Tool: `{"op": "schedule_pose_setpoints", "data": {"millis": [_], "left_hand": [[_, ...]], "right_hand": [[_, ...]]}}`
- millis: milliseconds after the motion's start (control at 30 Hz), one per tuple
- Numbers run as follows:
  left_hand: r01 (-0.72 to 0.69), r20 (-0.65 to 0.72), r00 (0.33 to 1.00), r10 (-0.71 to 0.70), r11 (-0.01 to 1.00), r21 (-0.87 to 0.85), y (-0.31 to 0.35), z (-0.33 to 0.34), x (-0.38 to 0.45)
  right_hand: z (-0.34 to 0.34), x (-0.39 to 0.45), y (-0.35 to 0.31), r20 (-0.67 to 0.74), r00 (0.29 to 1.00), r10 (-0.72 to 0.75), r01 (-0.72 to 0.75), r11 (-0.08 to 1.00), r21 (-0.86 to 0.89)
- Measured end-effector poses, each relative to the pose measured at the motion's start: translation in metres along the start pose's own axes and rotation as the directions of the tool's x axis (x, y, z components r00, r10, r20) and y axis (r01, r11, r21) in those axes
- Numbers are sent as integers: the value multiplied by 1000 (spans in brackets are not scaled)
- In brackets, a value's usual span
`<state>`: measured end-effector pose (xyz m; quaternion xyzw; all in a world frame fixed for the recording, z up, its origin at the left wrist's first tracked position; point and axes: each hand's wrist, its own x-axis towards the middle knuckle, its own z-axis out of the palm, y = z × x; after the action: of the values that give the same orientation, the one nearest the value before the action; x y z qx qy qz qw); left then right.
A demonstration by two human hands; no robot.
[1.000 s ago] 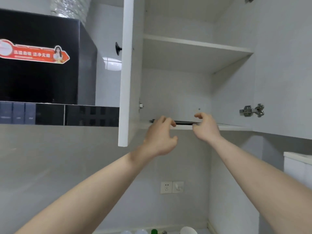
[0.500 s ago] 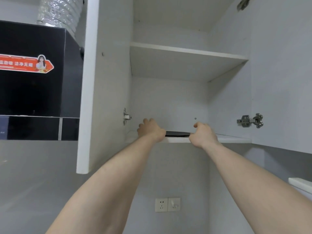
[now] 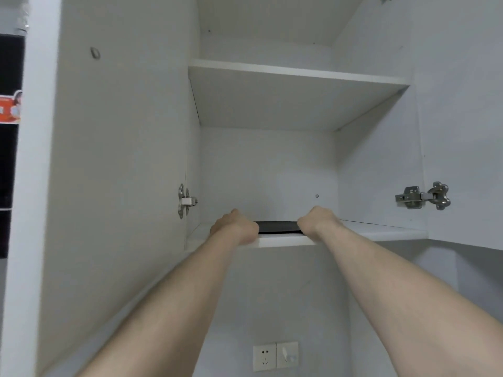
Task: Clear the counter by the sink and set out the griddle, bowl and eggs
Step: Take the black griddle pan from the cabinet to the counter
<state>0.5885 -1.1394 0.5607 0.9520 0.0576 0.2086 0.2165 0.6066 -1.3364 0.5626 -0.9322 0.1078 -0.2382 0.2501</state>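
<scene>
A flat black griddle lies on the bottom shelf of the open wall cabinet; only its front edge shows between my hands. My left hand is over its left end and my right hand over its right end. Both hands reach over the shelf's front lip with the fingers hidden behind the knuckles, so the grip itself is out of sight. No bowl or eggs are in view.
The left cabinet door stands wide open, the right door too, each with a metal hinge. An upper shelf is bare. A black range hood is at far left. A wall socket sits below the cabinet.
My view has swung right and closer to the cabinet. Both hands went from hovering at the shelf's lip to reaching over it onto the griddle's two ends.
</scene>
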Motion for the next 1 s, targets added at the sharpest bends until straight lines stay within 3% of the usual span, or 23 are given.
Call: {"op": "schedule_pose_setpoints", "data": {"millis": [400,533,633,733,833,900,1000], "left_hand": [[-27,54,998,33,994,-108,1,6,23],[-40,22,999,45,984,-175,-2,6,25],[-58,24,998,65,973,-224,-4,5,25],[-60,15,998,66,972,-228,-3,5,23],[-63,9,998,67,973,-223,-1,5,22],[-62,7,998,65,972,-229,-2,4,23],[-62,5,998,65,970,-236,-2,3,23]], "right_hand": [[0,29,2,74,997,23,-38,979,202],[-2,37,1,53,997,63,-78,928,364],[2,42,-4,28,985,169,-154,801,579],[8,43,-7,77,958,277,-215,512,832],[6,41,-3,143,956,258,-229,343,911],[3,40,0,196,962,189,-245,290,925],[-1,32,-1,251,963,102,-271,330,904]]}}
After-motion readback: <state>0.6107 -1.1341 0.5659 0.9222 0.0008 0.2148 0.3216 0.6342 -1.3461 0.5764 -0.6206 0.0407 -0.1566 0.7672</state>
